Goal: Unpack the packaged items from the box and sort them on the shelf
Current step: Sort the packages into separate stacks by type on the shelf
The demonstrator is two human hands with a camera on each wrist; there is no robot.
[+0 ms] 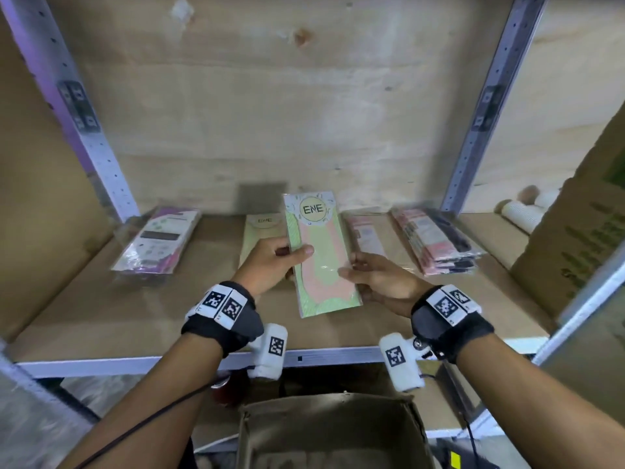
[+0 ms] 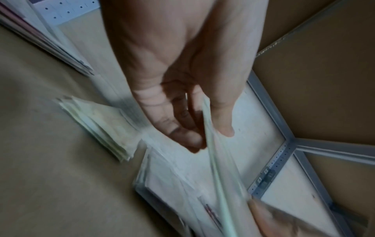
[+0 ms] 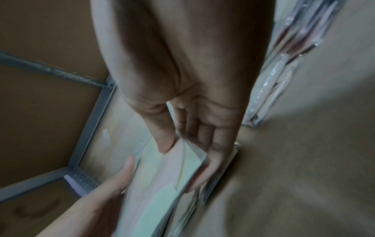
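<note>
On the shelf (image 1: 84, 309), going left to right, the sorting is well under way. At about 9 o'clock from the hands lies a purple-and-white stack (image 1: 157, 243) of wrapped packets. Next, just behind the left hand (image 1: 267, 265), sits a pale yellow-green pile (image 1: 260, 231) printed with the same "ENE" mark as the packet in hand; the left wrist view shows it as several flat packets stacked together.

In the middle, both hands hold the green-and-pink packet (image 1: 319, 252) above the shelf, tilted with its top toward 12 o'clock. The left hand pinches its left edge, thumb on the face and fingers behind. The right hand (image 1: 382, 279) pinches the lower right edge the same way, thumb on top and fingers underneath.

To the right, at roughly 2 o'clock, lies a pink packet pile (image 1: 367, 236), and beyond it a taller pink-and-dark stack (image 1: 436, 243).

So four groups are already laid out, and this packet probably belongs on the matching ENE pile at 11 o'clock; that placement is not yet done. The open box (image 1: 331, 431) stands below the shelf at 6 o'clock. Its inside is dim, and I cannot tell how many items remain in it, so how much is left is uncertain.
</note>
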